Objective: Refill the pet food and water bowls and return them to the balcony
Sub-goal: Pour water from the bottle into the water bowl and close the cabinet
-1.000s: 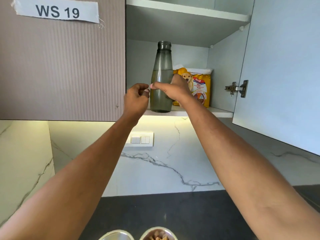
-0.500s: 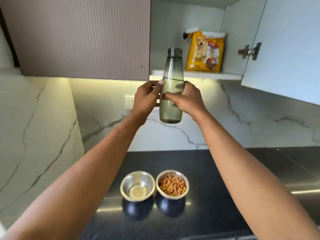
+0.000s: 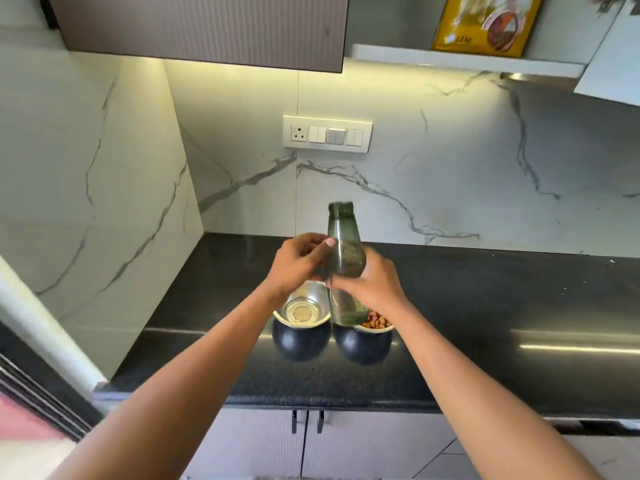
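A smoky green bottle [image 3: 343, 252], partly filled with water, hangs upright over the counter. My right hand [image 3: 372, 284] is wrapped around its lower body and my left hand [image 3: 298, 263] touches its left side with thumb and fingers. Below them two steel bowls stand side by side near the counter's front edge. The left bowl [image 3: 301, 308] looks empty. The right bowl [image 3: 375, 323] holds brown kibble and is mostly hidden by my right hand and the bottle.
The black counter [image 3: 502, 306] runs to the right. A yellow pet food bag [image 3: 485, 26] stands on the open cabinet's shelf [image 3: 450, 60] at upper right. A switch panel [image 3: 327, 133] sits on the marble wall. A side wall closes in the left.
Both hands took the bottle off the cabinet shelf and brought it down to just above the two bowls. The view has tilted down toward the counter.
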`<state>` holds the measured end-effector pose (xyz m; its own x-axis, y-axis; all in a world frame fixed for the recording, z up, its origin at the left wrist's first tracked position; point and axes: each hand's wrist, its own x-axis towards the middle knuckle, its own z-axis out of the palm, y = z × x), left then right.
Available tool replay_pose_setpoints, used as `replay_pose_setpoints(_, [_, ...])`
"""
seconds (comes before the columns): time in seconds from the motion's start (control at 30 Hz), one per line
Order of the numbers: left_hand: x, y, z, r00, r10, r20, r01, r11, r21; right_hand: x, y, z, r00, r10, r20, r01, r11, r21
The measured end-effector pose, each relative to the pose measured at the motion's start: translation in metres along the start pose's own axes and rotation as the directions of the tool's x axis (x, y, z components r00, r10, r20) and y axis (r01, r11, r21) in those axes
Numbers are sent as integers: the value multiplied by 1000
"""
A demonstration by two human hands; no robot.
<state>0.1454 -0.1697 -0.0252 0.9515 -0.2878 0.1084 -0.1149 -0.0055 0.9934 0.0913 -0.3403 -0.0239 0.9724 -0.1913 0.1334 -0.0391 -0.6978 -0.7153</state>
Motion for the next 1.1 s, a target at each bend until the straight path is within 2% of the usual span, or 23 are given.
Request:
replay_pose_setpoints(0.13, [-9,-45,6,993,-116,-40,115,993,-17,-8,35,28,990,73,118,-67,996,-54])
replay_pose_setpoints(0.33, [-26,-94,21,941,-329,-76,318,940,-127,-12,79,50,952,97,291,-60,989,-132])
replay_pose_setpoints(0.73, [-43,-141,40,846,-460,-270,410,885,-223,1,110,42,846,173,504,-26,958,-285])
replay_pose_setpoints(0.8, [-45,-147,33,821,-456,-344,431,890,-151,5,110,39,827,196,528,-43,957,-288])
replay_pose_setpoints(0.93, [-54,-165,-1,812,-337,-476,483,846,225,13,110,36,799,228,557,-71,955,-289])
replay_pose_setpoints(1.03, [-60,-171,-22,816,-278,-506,549,646,530,18,110,36,783,242,573,-76,952,-298])
replay_pose_setpoints(1.1, [-62,-171,-29,844,-268,-465,533,521,667,19,111,37,776,245,581,-82,953,-291])
